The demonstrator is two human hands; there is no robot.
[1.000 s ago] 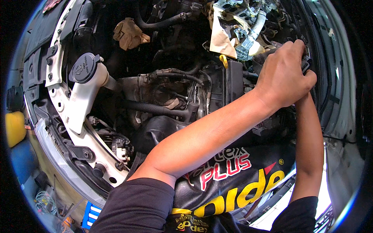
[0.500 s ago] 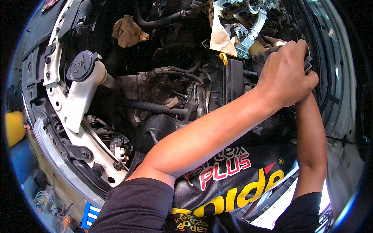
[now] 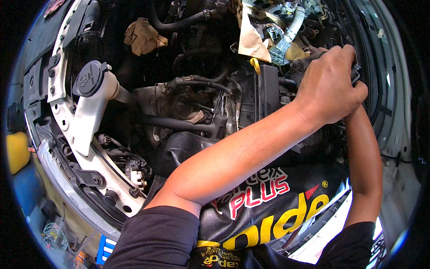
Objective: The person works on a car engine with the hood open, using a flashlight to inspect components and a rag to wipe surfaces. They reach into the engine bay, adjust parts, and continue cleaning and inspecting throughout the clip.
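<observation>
My left hand (image 3: 332,85) is at the right rear of an open engine bay, its arm stretching across from the lower left. Its fingers curl down around a dark part (image 3: 355,74), of which only an edge shows, so I cannot make out its kind. My right arm rises from the lower right and passes beneath the left hand. Of my right hand (image 3: 317,49), only a bit of finger shows beyond the left knuckles, and the rest is hidden. Beside them are a pale ribbed conduit (image 3: 296,23) with a connector and a brown paper sheet (image 3: 251,42).
A white filler neck with a dark cap (image 3: 89,80) stands at left. Crumpled brown paper (image 3: 144,36) lies among the hoses. A yellow dipstick loop (image 3: 255,65) sits beside a black box (image 3: 269,92). A black printed cover (image 3: 268,204) drapes the near fender.
My right forearm has shifted slightly to the right. The left hand keeps its curled hold, and a bright spot beside its fingers no longer shows. The engine bay sits slightly further left in view.
</observation>
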